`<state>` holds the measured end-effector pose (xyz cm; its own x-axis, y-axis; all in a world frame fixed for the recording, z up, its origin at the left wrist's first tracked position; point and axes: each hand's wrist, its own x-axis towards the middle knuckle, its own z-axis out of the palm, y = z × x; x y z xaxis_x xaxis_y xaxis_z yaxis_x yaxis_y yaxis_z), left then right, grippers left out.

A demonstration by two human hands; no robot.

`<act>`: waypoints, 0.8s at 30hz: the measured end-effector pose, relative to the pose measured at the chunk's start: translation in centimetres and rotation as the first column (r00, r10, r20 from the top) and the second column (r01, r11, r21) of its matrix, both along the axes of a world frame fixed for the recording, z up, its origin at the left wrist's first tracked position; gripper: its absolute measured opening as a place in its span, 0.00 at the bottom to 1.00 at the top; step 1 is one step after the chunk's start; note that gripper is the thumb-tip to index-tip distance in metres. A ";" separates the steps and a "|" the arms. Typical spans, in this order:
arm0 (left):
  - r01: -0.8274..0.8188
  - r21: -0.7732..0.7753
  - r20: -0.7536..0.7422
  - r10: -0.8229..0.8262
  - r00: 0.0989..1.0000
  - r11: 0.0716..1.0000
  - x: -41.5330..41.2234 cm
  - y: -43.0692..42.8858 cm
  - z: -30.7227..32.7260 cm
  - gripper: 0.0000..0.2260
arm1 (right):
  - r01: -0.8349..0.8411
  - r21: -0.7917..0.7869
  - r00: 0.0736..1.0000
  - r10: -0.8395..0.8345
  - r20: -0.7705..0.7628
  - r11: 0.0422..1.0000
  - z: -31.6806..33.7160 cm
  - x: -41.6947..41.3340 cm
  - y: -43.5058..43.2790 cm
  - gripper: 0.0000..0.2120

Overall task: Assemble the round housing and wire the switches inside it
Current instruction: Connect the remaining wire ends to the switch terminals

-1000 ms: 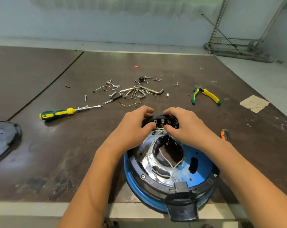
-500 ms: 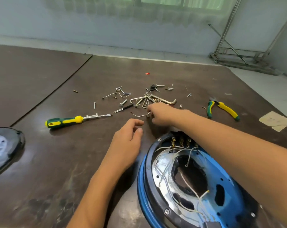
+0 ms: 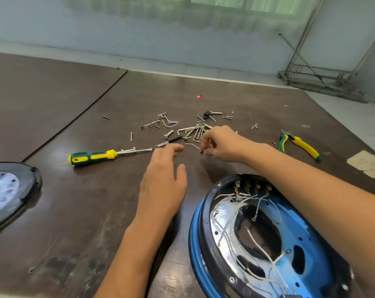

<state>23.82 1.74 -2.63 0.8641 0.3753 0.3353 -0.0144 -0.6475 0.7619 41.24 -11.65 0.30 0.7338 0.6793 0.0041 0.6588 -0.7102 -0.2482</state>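
Note:
The round blue housing (image 3: 307, 231) with a black rim lies open at the lower right, white wires (image 3: 257, 235) looping inside it and a row of brass switch terminals (image 3: 252, 187) at its far edge. My right hand (image 3: 220, 145) is beyond the housing at the near edge of the hardware pile, its fingertips pinched on a small dark screw (image 3: 202, 151). My left hand (image 3: 164, 181) hovers palm down over the table left of the housing, fingers apart and holding nothing.
A pile of screws, bolts and hex keys (image 3: 191, 130) lies at mid-table. A green-and-yellow screwdriver (image 3: 96, 157) lies to the left, green-and-yellow pliers (image 3: 298, 145) to the right. A round black cover (image 3: 8, 190) sits at the left edge. Tape patch (image 3: 367, 162) at the right.
Both hands left the switch block on the housing. My right hand reached to the hardware pile and pinched up a small screw. My left hand moved forward over the table.

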 end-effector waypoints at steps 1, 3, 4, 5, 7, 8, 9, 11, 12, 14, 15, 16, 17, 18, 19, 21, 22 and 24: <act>-0.011 0.052 0.059 0.008 0.998 0.999 -0.2 0.0 0.6 0.17 | -0.011 0.057 1.000 0.010 0.025 0.998 0.9 -1.1 -0.7 0.07; 0.010 0.167 0.134 -0.033 0.990 0.986 -0.5 -0.2 1.8 0.17 | -0.042 0.113 0.998 0.035 0.061 0.993 2.4 -3.7 -2.2 0.05; 0.047 0.218 0.137 -0.078 0.988 0.975 -0.6 -0.4 2.3 0.16 | -0.056 0.125 0.996 0.047 0.074 0.991 3.0 -5.0 -3.1 0.04; 0.083 0.266 0.117 -0.118 0.986 0.960 -0.7 -0.8 2.8 0.16 | -0.069 0.138 0.995 0.057 0.086 0.988 3.5 -6.3 -3.9 0.04; 0.133 0.361 0.047 -0.160 0.986 0.923 -0.7 -1.9 3.5 0.14 | -0.080 0.196 0.992 0.059 0.110 0.977 4.0 -8.6 -5.4 0.04; 0.150 0.408 0.012 -0.170 0.985 0.900 -0.7 -2.6 3.8 0.13 | -0.080 0.239 0.992 0.053 0.116 0.968 4.1 -9.5 -6.0 0.04; 0.171 0.449 -0.019 -0.182 0.983 0.877 -0.6 -3.3 3.9 0.12 | -0.074 0.279 0.992 0.043 0.115 0.957 4.0 -10.2 -6.7 0.04; 0.212 0.495 -0.061 -0.210 0.976 0.842 -0.7 -4.5 3.9 0.12 | -0.056 0.326 0.995 0.024 0.099 0.944 3.5 -11.1 -7.8 0.04; 0.226 0.504 -0.071 -0.220 0.973 0.833 -0.6 -5.0 3.8 0.12 | -0.046 0.340 0.996 0.018 0.087 0.939 3.3 -11.4 -8.4 0.04; 0.234 0.496 -0.058 -0.237 0.970 0.836 -0.4 -5.5 3.7 0.09 | -0.021 0.385 0.999 0.003 0.046 0.923 2.8 -11.6 -9.4 0.04; 0.234 0.476 -0.038 -0.245 0.969 0.848 -0.2 -5.6 3.8 0.08 | -0.002 0.417 1.000 -0.010 0.025 0.909 2.6 -11.6 -10.0 0.04; 0.240 0.442 -0.013 -0.261 0.965 0.865 0.0 -5.6 4.0 0.07 | 0.024 0.450 1.000 -0.030 0.006 0.892 2.5 -11.6 -10.6 0.03; 0.252 0.398 0.012 -0.279 0.960 0.882 0.1 -5.7 4.1 0.06 | 0.056 0.483 0.998 -0.058 -0.011 0.874 2.3 -11.5 -11.3 0.03; 0.267 0.362 0.030 -0.297 0.954 0.893 0.3 -5.7 4.2 0.05 | 0.092 0.516 0.996 -0.089 -0.031 0.852 2.0 -11.4 -12.0 0.03; 0.288 0.343 0.031 -0.317 0.948 0.894 0.4 -5.8 4.3 0.04 | 0.124 0.548 0.992 -0.112 -0.057 0.827 1.8 -11.3 -12.6 0.03; 0.324 0.354 0.019 -0.353 0.935 0.877 0.5 -6.2 4.2 0.03 | 0.160 0.577 0.987 -0.127 -0.098 0.801 1.3 -11.3 -13.3 0.03; 0.329 0.371 0.019 -0.362 0.932 0.868 0.5 -6.3 4.1 0.03 | 0.166 0.565 0.986 -0.120 -0.118 0.808 1.1 -11.2 -13.4 0.03; 0.334 0.384 0.019 -0.369 0.929 0.861 0.4 -6.2 3.8 0.04 | 0.172 0.529 0.981 -0.097 -0.166 0.831 1.0 -11.2 -13.5 0.03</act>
